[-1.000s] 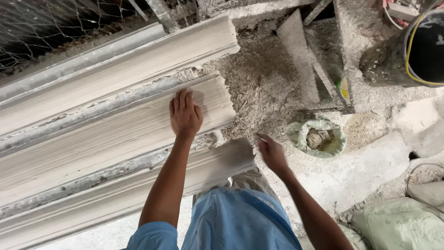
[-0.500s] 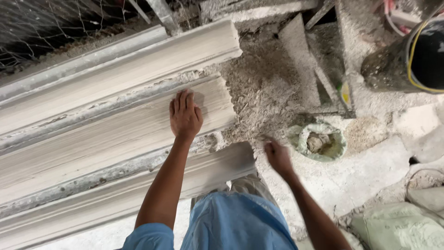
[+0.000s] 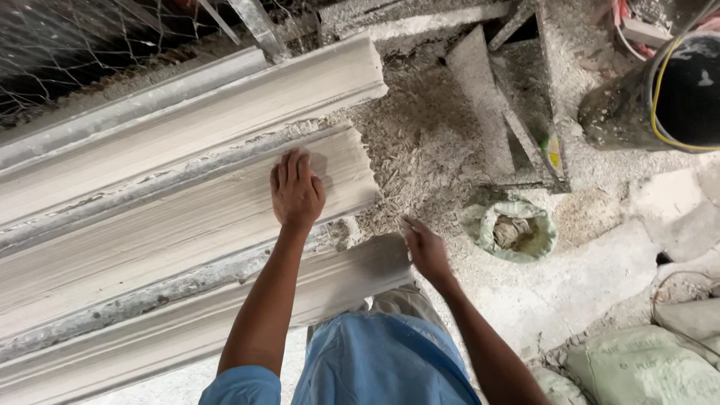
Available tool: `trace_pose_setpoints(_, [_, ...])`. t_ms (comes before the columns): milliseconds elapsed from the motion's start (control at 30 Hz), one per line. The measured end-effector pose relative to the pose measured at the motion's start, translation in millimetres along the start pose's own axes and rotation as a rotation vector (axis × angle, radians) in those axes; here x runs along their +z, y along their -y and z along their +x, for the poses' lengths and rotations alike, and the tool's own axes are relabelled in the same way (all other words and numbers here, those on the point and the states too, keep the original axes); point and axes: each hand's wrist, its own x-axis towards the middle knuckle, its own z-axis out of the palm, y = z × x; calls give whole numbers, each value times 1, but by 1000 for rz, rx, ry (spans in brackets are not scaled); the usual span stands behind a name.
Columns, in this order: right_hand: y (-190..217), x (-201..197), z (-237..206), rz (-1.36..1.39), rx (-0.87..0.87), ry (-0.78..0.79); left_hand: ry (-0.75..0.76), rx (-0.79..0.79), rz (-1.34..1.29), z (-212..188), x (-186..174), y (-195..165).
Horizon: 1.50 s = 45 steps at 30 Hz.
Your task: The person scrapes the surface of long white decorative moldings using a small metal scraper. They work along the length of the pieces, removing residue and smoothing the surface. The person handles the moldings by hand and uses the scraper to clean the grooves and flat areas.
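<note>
Left hand (image 3: 297,191) stays pressed flat, fingers open, on the middle moulding (image 3: 187,225). Right hand (image 3: 426,249), loosely open and empty, has dropped to the lower moulding's (image 3: 322,289) end at centre frame.

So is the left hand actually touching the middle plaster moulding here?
Touching. The head view shows the left hand lying palm-down and flat on the middle plaster moulding, fingers spread on its surface with no gap visible.

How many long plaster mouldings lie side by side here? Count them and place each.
3: far moulding by the wire mesh; middle moulding under the left hand; near moulding, right hand at its end.
</note>
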Motion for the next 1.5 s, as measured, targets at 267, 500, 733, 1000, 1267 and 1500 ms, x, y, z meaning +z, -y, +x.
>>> trace_pose_setpoints(267, [3, -9, -9, -50, -8, 12, 7, -12, 12, 0, 4, 5])
trace_pose_setpoints(500, [-6, -10, -1, -47, 34, 46, -6, 6, 6, 2, 3, 6])
trace_pose_setpoints(733, [3, -20, 2, -107, 55, 126, -29, 18, 26, 6, 5, 5])
trace_pose_setpoints(1000, [-3, -27, 34, -96, -54, 125, 21, 5, 40, 9, 5, 9])
trace_pose_setpoints(1267, [-5, -38, 51, -115, -37, 171, 24, -8, 39, 10, 7, 12])
trace_pose_setpoints(1500, [13, -45, 43, -149, -69, 84, 60, 5, 38, 9, 8, 16])
